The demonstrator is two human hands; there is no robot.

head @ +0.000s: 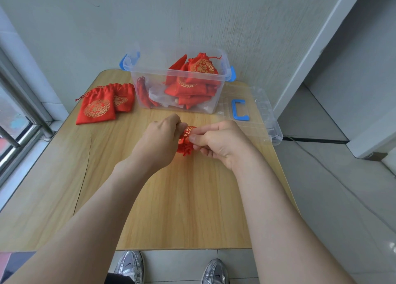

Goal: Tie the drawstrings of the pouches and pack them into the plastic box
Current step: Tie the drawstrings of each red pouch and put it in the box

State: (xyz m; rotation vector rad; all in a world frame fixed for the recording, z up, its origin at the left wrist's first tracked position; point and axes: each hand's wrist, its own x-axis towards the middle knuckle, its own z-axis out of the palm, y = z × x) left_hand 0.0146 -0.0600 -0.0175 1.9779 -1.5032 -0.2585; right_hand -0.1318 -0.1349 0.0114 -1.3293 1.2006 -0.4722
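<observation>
- Pouch (186,141) in the middle, who is holding it?
- Both hands are pinching it. See, the left hand (159,141) is gripping its left side and the right hand (218,143) is gripping its right side, over the middle of the table (171,198).
- Where is the plastic box (150,71) sitting?
- Behind the hands, at the back of the table. Many red pouches (192,86) are lying in it. Two more pouches (98,108) are lying to its left, and the clear lid (260,112) is lying to its right

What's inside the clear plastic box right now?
The plastic box holds red pouches with gold prints, piled toward its right side; the top pouch is cinched shut. A red bundle leans by the left wall. Whatever lies under the pile is covered.
</observation>
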